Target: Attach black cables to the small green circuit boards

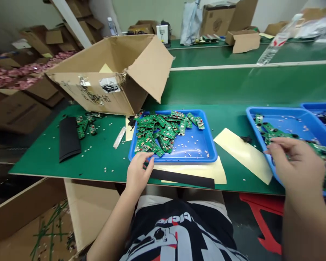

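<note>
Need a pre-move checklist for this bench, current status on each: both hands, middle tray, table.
1. Left hand empty: cannot tell; it is at the middle tray's near-left corner, fingers curled.
2. Right hand empty: cannot tell; it is at the right tray, fingertips bunched.
3. Bare room in the middle tray: ok; circuit boards are heaped mostly toward the left and back.
4. Middle tray free of loose bits: not ok; small pale pieces are scattered on its right side.
5. Table free of stray pieces: not ok; pale bits and some boards lie at left.
</note>
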### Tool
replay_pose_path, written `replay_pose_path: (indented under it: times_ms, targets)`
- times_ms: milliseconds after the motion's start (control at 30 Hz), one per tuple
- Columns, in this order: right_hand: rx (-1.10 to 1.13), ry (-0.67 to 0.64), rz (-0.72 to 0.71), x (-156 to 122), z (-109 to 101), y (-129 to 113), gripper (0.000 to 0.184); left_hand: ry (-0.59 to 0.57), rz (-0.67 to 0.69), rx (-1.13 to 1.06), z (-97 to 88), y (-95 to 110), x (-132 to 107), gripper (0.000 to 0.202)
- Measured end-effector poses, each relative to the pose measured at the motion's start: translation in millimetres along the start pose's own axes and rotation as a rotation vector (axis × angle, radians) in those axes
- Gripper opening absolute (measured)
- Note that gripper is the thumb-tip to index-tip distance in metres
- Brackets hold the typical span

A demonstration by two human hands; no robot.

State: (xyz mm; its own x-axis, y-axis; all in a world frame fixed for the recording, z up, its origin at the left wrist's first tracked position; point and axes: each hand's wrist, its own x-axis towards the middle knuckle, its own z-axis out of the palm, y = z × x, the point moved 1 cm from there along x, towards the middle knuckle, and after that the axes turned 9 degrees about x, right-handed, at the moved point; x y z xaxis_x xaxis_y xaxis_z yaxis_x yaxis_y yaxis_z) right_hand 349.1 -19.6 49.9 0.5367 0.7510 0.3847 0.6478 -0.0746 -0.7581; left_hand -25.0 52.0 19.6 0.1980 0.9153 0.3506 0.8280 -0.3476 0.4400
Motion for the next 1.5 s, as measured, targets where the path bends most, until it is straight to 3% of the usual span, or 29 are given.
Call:
replay_pose_path:
  times_ms: [67,167,233,367,500,633,800,1000,1100,1267,1367,1500]
  targets:
    - [0.068,-0.113,-0.018,-14,26,-9,0.016,0.078,-0.032,0.202,-1.2,-12,10,0.023]
    - [0.136,-0.214,-0.066,-30,57,-17,0.020,0.003,-0.080,0.381,-1.2,-26,23,0.034]
    - [0.175,-0.273,-0.078,-39,70,-20,0.024,-0.066,-0.081,0.385,-0.5,-31,27,0.035]
    - [0.224,-0.376,-0.056,-51,83,-24,0.033,-0.077,-0.088,0.319,-0.3,-30,25,0.033]
    - [0.300,-0.472,0.049,-60,88,-26,0.047,-0.049,-0.135,0.198,-1.1,-31,20,0.026]
    - [0.422,-0.480,0.179,-65,91,-30,0.027,-0.001,-0.226,0.023,-4.5,-36,21,0.020]
    - [0.547,-0.467,0.138,-69,93,-38,0.017,0.047,-0.405,-0.268,-15.1,-34,26,0.028]
    - [0.531,-0.436,0.007,-69,94,-37,0.013,-0.093,-0.492,-0.680,-25.7,-5,28,0.034]
    - [0.583,-0.487,0.048,-70,93,-42,0.012,-0.187,-0.538,-0.931,-26.7,12,26,0.030]
    - [0.710,-0.488,0.126,-71,93,-57,0.012,-0.295,-0.377,-0.816,-22.3,33,23,0.040]
    - [0.721,-0.479,0.068,-70,90,-66,0.010,-0.344,-0.310,-0.770,-19.3,41,24,0.044]
    - [0.665,-0.473,-0.068,-65,80,-76,0.014,-0.431,-0.290,-0.729,-19.5,49,27,0.031]
